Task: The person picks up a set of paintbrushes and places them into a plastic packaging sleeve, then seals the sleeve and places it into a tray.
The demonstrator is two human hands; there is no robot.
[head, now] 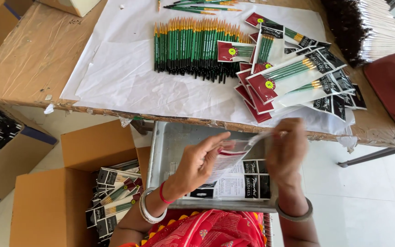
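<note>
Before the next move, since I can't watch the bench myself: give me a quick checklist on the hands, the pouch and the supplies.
1. Both hands on the pouch: left hand and right hand grip it. Ok.
2. Pouch mouth open: cannot tell.
3. Loose green brushes within view on the table: ok.
4. Empty pouches in the metal tray: ok.
5. Filled packs stacked tidily: not ok, fanned loosely.
</note>
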